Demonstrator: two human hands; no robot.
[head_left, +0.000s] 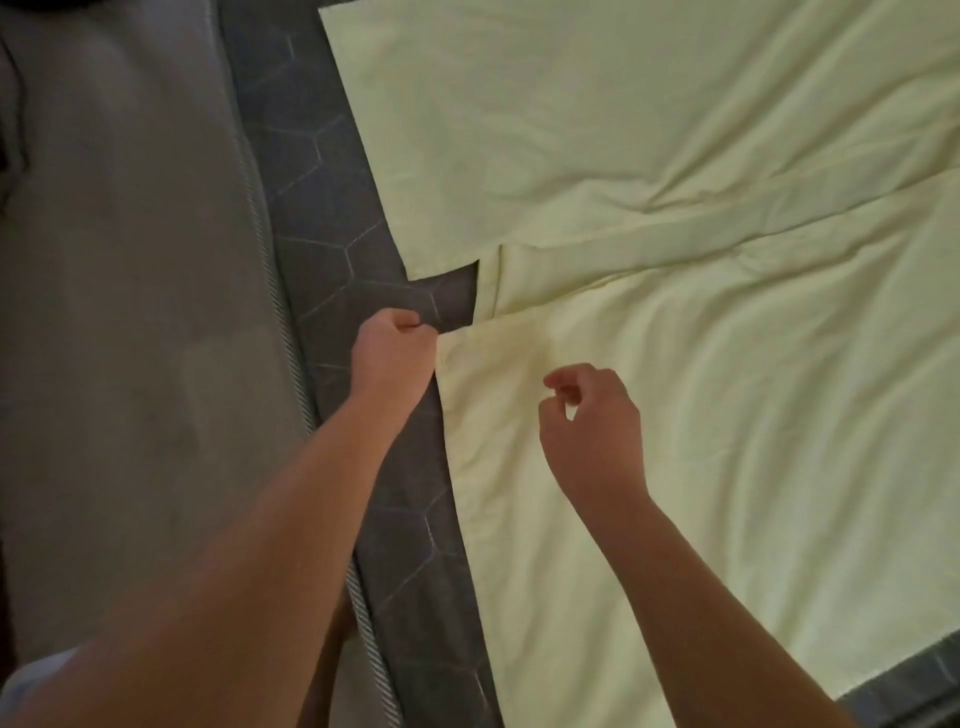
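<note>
A pale yellow sheet (675, 415) lies spread over a dark grey mattress (322, 218) with a hexagon pattern. Its near part is folded over, and a second layer lies beyond a crease that runs toward the upper right. My left hand (393, 353) is curled into a fist at the folded layer's left corner. Thumb and fingers meet right at that corner and seem to pinch it. My right hand (592, 421) hovers over the sheet a little to the right, fingers loosely curled, thumb and forefinger apart, holding nothing.
A grey padded side of the bed (130, 312) with a corded seam (280, 322) runs down the left. A strip of bare mattress shows between that seam and the sheet's left edge. The mattress also shows at the bottom right corner (914, 680).
</note>
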